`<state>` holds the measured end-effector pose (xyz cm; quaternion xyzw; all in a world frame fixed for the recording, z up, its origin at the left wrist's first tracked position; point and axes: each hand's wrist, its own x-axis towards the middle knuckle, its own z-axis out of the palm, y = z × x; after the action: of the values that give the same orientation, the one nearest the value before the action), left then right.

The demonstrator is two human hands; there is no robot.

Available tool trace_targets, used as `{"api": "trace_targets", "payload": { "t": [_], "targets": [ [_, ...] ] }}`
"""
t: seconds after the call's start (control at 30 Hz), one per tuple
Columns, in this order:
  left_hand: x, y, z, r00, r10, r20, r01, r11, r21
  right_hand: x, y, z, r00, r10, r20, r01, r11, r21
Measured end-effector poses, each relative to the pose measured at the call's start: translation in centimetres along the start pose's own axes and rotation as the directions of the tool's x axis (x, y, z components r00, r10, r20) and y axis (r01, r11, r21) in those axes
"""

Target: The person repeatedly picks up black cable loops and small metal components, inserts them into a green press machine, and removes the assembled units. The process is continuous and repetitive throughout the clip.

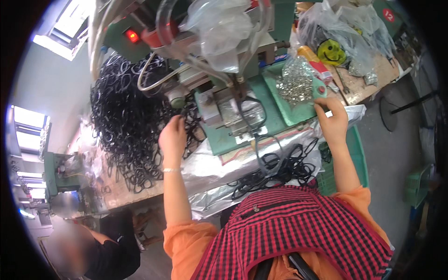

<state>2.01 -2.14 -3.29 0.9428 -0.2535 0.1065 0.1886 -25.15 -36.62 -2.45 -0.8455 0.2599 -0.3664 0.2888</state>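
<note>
My left hand (173,138) is closed in a pinch just below a round green knob (177,101), beside a large heap of black spectacle frames (126,102). What its fingers hold, if anything, is hidden. My right hand (333,122) has thumb and fingertips brought together at the right edge of a green tray (298,114), below a red button (321,89). Anything pinched there is too small to name. Small shiny metal parts (295,87) lie piled in the tray. Between my hands, a black spectacle frame (265,116) rests at the metal fixture (226,112) of a green bench machine.
Several more frames (280,168) lie on silvery sheeting (212,175) at the table's front edge. Clear hoses and a plastic bag (219,32) hang over the machine. Plastic bags (345,28) and pliers (343,81) are at right. A person (107,247) sits at lower left.
</note>
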Motion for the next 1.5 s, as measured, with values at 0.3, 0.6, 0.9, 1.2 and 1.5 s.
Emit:
{"api": "trace_targets", "payload": {
  "t": [0.3,0.6,0.9,1.2,1.5],
  "targets": [
    [0.4,4.7,-3.3,0.921,-0.299,-0.248,-0.005,0.63,-0.776,5.7,-11.4,3.1,0.938,-0.14,0.316,-0.114,0.739,0.664],
    [-6.4,5.6,-0.4,0.873,-0.477,-0.099,0.003,0.209,-0.978,5.2,-12.8,6.8,0.966,-0.03,0.258,-0.187,0.61,0.77],
    [-1.7,13.4,-9.7,0.797,-0.097,-0.596,-0.577,0.172,-0.799,4.6,-14.3,6.3,0.925,0.0,0.381,-0.337,0.465,0.819],
    [-1.5,14.9,-8.2,0.696,0.403,-0.594,-0.718,0.375,-0.586,3.6,-12.2,3.0,0.921,-0.207,0.33,-0.05,0.777,0.628],
    [-2.7,16.4,-4.9,0.445,0.732,-0.516,-0.892,0.416,-0.178,2.7,-0.2,1.7,0.991,0.016,0.131,-0.047,0.971,0.237]
  ]
}}
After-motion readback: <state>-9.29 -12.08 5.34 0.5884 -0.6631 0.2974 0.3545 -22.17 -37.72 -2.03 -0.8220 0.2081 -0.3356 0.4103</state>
